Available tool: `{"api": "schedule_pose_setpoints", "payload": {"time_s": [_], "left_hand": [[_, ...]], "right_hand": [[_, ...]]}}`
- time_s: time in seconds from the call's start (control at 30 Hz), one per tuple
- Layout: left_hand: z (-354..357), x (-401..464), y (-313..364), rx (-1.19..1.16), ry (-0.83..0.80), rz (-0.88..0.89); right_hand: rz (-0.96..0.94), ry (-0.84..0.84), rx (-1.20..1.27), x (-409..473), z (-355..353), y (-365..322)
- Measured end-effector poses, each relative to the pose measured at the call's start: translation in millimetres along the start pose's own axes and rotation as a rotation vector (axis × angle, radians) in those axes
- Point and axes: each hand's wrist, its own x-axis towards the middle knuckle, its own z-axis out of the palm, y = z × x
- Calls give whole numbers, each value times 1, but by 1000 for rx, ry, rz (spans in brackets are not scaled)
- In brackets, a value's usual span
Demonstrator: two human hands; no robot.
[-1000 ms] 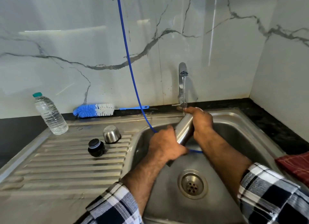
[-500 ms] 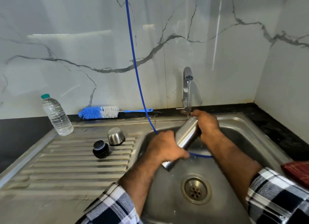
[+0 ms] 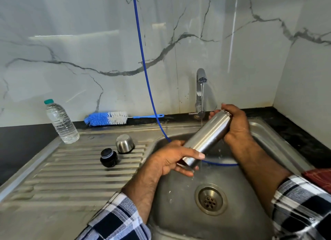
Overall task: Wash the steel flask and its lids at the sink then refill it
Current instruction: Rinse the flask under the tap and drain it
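Flask: steel flask (image 3: 206, 139) tilted over the sink (image 3: 279, 143), centre-right of frame, beside the running tap (image 3: 200, 89).
Grip: left hand (image 3: 172, 159) wraps its base; right hand (image 3: 234, 125) closes round its mouth.
Lids: black stopper (image 3: 108, 157) and steel cap (image 3: 124, 143) on the drainboard, apparently unwashed.
Remaining: judged early; lids, refill from water bottle (image 3: 61, 122).

Steel drainboard (image 3: 71, 171) carries a water bottle (image 3: 61, 122), steel cap (image 3: 124, 143) and black stopper (image 3: 108, 157)

flask (image 3: 206, 137) over sink (image 3: 279, 141), lids (image 3: 124, 143) left
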Motion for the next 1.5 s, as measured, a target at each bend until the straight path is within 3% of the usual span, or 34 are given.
{"api": "schedule_pose_setpoints", "payload": {"time_s": [0.07,0.1,0.23,0.3,0.37,0.43,0.5,0.57,0.63,0.7,0.77,0.9,1.0,1.07,1.13,1.17,1.27,1.33,1.4,1.5], "left_hand": [[3,5,1,-10,85,31],[8,7,1,91,175,76],[29,8,5,897,583,289],[32,8,8,1039,656,339],[27,12,8,800,527,328],[17,13,7,276,210,193],[4,10,4,-91,-118,-24],[-7,4,2,-239,-392,-124],[-12,2,1,-286,-495,-124],[-8,-2,3,-197,-357,-106],[2,-2,4,31,-78,-48],[8,5,1,892,455,281],[1,4,4,1074,562,343],[-4,6,2,724,362,249],[-6,3,-1,137,-6,15],[-8,2,-5,-44,-178,-78],[-18,3,-9,-212,-443,-122],[-16,3,-8,-187,-333,-79],[-6,5,-7,46,-79,-4],[8,11,-9,870,372,227]], "right_hand": [[12,42,1,-2,2,4],[13,93,-25,-4,6,9],[-57,292,-161,-17,22,26],[-60,292,-164,-20,24,24],[-14,192,-130,-21,21,17],[26,52,-55,-22,17,10],[62,-64,12,-24,15,3],[79,-138,47,-22,13,-2],[75,-207,62,-20,12,-8],[98,-166,28,-12,12,-8],[116,-46,-83,-1,9,-3],[49,279,-329,17,-1,6],[-39,336,-398,23,-2,4],[-17,163,-311,20,-4,1],[2,-87,-109,10,-6,-2],[-13,-196,-2,4,-6,-5],[-93,-378,153,-7,1,-13],[-46,-311,87,-6,4,-14],[42,-100,-119,0,3,-10],[46,307,-437,12,-3,8]]}}
